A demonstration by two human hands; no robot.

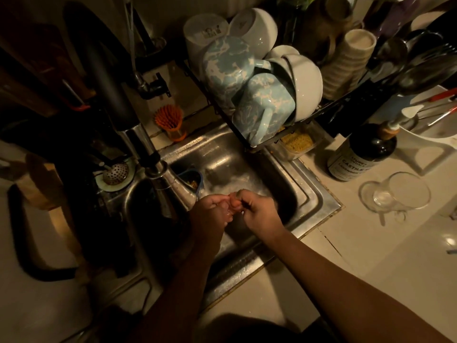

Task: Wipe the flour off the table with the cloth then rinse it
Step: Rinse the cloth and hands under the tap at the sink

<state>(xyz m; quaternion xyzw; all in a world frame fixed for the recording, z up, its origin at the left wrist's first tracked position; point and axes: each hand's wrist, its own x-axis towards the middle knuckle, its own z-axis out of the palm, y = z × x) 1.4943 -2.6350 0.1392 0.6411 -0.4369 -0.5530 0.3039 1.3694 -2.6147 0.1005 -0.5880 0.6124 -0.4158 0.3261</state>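
Observation:
Over the steel sink (312, 191) my left hand (212, 209) and my right hand (262, 212) meet, fingers curled toward each other. Between the fingertips shows a small wet orange-pink wad, apparently the cloth (234, 202), pinched by both hands and mostly hidden by them. The hands look wet. The pull-down faucet head (173, 186) hangs just left of my left hand; I cannot make out a water stream in the dim light. No flour is visible on the pale counter (385, 256).
A dish rack (319, 108) stacked with mugs and bowls overhangs the sink's far right. On the right counter stand a dark soap bottle (361, 154) and a glass mug (395, 194). An orange brush (170, 122) sits behind the sink, a strainer (115, 173) to the left.

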